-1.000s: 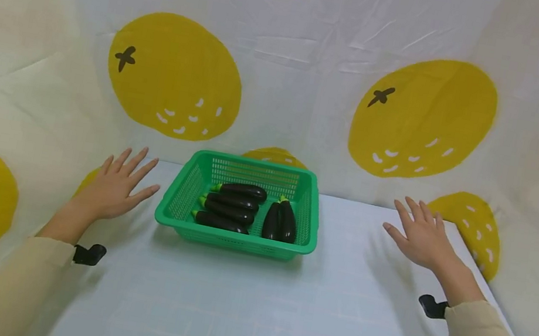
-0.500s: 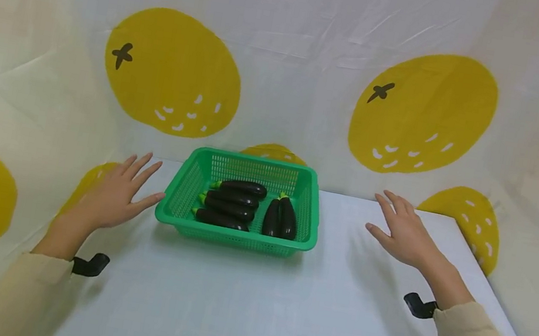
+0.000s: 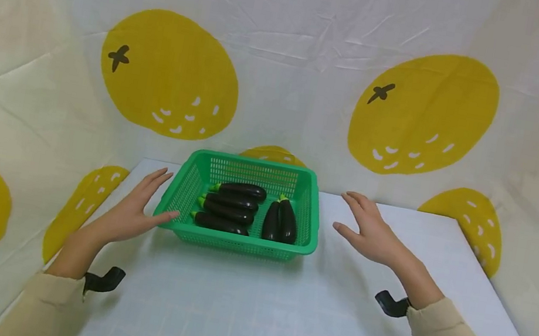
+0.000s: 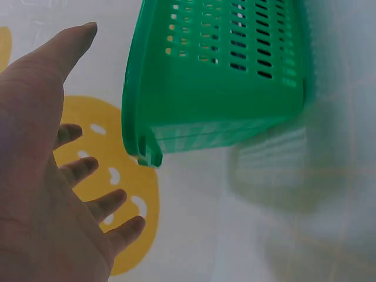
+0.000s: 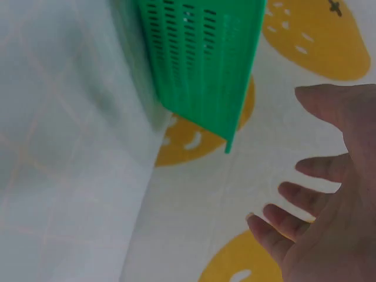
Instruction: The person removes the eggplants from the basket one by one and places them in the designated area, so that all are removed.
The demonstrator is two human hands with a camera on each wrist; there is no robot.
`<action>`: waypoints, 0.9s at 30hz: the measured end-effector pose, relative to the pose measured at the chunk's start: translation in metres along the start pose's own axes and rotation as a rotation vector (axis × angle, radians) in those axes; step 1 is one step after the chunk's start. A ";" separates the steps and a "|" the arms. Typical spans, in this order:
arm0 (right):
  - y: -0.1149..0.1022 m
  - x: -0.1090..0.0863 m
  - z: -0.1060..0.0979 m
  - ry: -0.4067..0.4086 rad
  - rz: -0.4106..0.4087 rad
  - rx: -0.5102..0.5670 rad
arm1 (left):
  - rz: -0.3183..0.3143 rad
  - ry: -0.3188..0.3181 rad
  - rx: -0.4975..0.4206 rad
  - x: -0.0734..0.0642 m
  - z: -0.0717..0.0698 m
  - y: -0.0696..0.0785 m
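A green plastic basket [image 3: 236, 240] with slotted walls stands at the back middle of the table. Several dark eggplants [image 3: 227, 210] with green stems lie inside, most of them crosswise on the left and two lengthwise on the right. My left hand [image 3: 127, 220] is spread at the basket's left side, its thumb overlapping the front left corner in the head view. In the left wrist view a gap shows between that hand and the basket wall [image 4: 200, 88]. My right hand [image 3: 370, 235] hovers off the basket's right side, thumb and fingers extended toward it, holding nothing.
A white table [image 3: 245, 312] with faint grid lines carries the basket. Behind it and at both sides hangs a pale cloth [image 3: 297, 95] printed with large yellow fruit. Each wrist wears a black camera mount [image 3: 105, 279].
Both hands have moved inward toward the basket, the left rightward and the right leftward. The basket and eggplants have stayed in place.
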State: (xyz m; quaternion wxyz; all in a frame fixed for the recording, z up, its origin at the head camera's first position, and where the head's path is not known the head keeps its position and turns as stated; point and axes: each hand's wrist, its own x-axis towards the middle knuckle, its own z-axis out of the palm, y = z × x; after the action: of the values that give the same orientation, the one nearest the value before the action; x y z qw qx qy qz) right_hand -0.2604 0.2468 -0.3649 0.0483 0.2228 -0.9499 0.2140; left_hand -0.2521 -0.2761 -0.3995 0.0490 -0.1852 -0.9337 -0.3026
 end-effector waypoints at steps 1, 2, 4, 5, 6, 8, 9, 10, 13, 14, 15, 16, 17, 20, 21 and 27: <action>-0.003 0.002 0.001 0.002 -0.007 0.017 | -0.001 -0.001 -0.006 0.000 0.001 0.001; -0.006 0.004 0.002 0.006 -0.015 0.031 | -0.005 -0.004 -0.012 0.000 0.002 0.001; -0.011 0.008 0.005 0.014 -0.028 0.054 | -0.014 -0.007 -0.022 0.000 0.005 0.001; -0.013 0.010 0.007 0.017 -0.035 0.064 | -0.017 -0.009 -0.024 0.000 0.007 0.001; -0.015 0.012 0.008 0.019 -0.040 0.073 | -0.018 -0.010 -0.028 0.000 0.008 0.001; -0.017 0.016 0.012 0.023 -0.050 0.091 | -0.020 -0.008 -0.037 0.000 0.012 0.000; -0.018 0.018 0.013 0.023 -0.052 0.100 | -0.025 -0.008 -0.040 0.001 0.013 -0.001; -0.019 0.020 0.015 0.021 -0.054 0.109 | -0.031 -0.009 -0.043 0.001 0.015 -0.001; -0.024 0.025 0.020 0.012 -0.054 0.137 | -0.051 -0.011 -0.062 0.002 0.020 -0.002; -0.026 0.026 0.022 0.009 -0.052 0.144 | -0.056 -0.013 -0.067 0.002 0.022 -0.003; -0.028 0.028 0.024 0.005 -0.051 0.152 | -0.062 -0.015 -0.071 0.003 0.024 -0.003; -0.031 0.030 0.025 0.001 -0.049 0.161 | -0.065 -0.016 -0.075 0.003 0.026 -0.003; -0.033 0.032 0.027 0.000 -0.047 0.168 | -0.065 -0.016 -0.080 0.004 0.028 -0.004; -0.039 0.038 0.032 -0.003 -0.054 0.177 | -0.063 -0.013 -0.087 0.005 0.033 -0.005; -0.041 0.040 0.034 -0.006 -0.056 0.180 | -0.064 -0.012 -0.088 0.005 0.035 -0.005; -0.053 0.054 0.041 -0.051 -0.054 0.145 | -0.076 -0.004 -0.069 0.009 0.038 -0.005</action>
State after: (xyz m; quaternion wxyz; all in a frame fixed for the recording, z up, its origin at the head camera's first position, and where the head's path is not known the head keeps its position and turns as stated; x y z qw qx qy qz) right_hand -0.2849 0.1651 -0.3720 0.0135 0.2567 -0.9265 0.2748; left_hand -0.2609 -0.2546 -0.4313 0.0291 -0.1520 -0.9291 -0.3358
